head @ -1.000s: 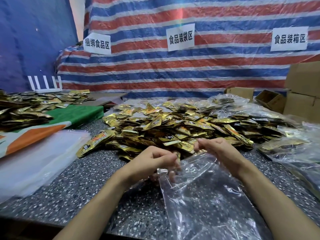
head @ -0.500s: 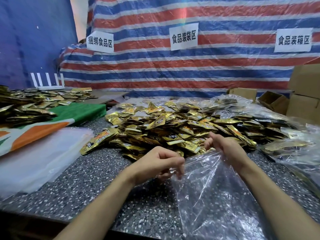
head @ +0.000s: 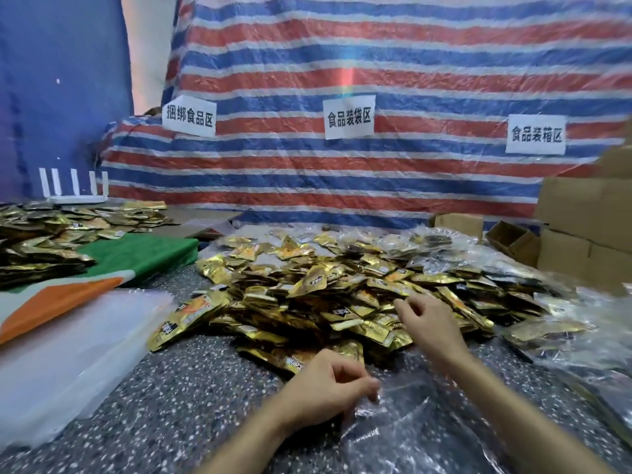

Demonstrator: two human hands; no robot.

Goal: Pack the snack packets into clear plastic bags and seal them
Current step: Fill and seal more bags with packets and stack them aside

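Observation:
A large heap of gold foil snack packets [head: 342,289] covers the middle of the speckled table [head: 191,381]. A clear plastic bag [head: 410,429] lies flat near the front edge. My left hand [head: 328,384] pinches the bag's open top edge at its left corner. My right hand [head: 431,323] is off the bag and hovers over the near edge of the heap, fingers loosely spread, holding nothing.
A stack of clear bags [head: 68,350] lies at the left, beside a green and orange cloth [head: 113,268] with more gold packets [head: 44,234]. Filled plastic bags [head: 564,333] sit at the right, cardboard boxes [head: 588,227] behind them. A striped tarp [head: 342,63] hangs at the back.
My right hand has let go of the bag's top edge and moved forward onto the packet heap. The left hand keeps its pinch on the bag. The camera has tilted up.

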